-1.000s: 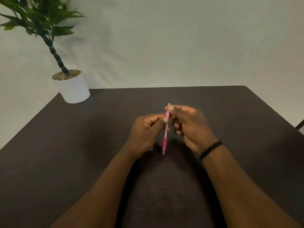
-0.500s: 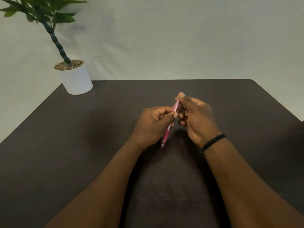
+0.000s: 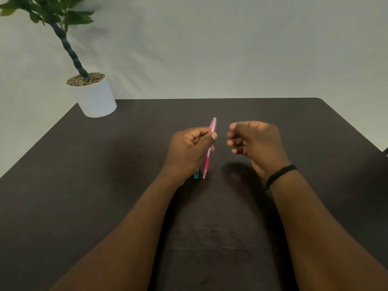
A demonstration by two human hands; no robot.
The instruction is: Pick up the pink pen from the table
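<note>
My left hand pinches a pink pen between thumb and fingers, holding it nearly upright above the dark table, tip pointing down toward me. My right hand hovers just right of the pen with a small gap, its fingers loosely curled and holding nothing; a black band circles its wrist. A small teal object peeks out from under my left hand on the table, mostly hidden.
A white pot with a green plant stands at the table's far left corner. A pale wall rises behind the table. The table's right edge runs diagonally at the far right.
My right hand has let go of the pen's upper end and drawn away to the right. My left hand still holds the pen, now a little more upright.
</note>
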